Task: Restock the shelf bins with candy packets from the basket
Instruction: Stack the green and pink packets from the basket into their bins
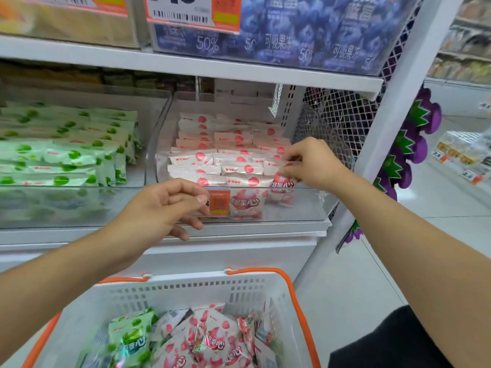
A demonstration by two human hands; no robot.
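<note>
Pink packets (281, 181) are pinched by the right hand (310, 163) at the clear bin's (305, 205) 3 o'clock corner, while its front is steadied by the left hand's (164, 205) curled fingers. More await in the basket (186, 290) at 6 o'clock; release seems next.

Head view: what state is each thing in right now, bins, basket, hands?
Pink bin: nearly full, rows of pink packets.
Green bin: stocked with green packets.
Basket: holds pink and green packets.
Right hand: pinching a pink packet at the bin's front right.
Left hand: fingers curled at the bin's front wall, holding nothing visible.
</note>
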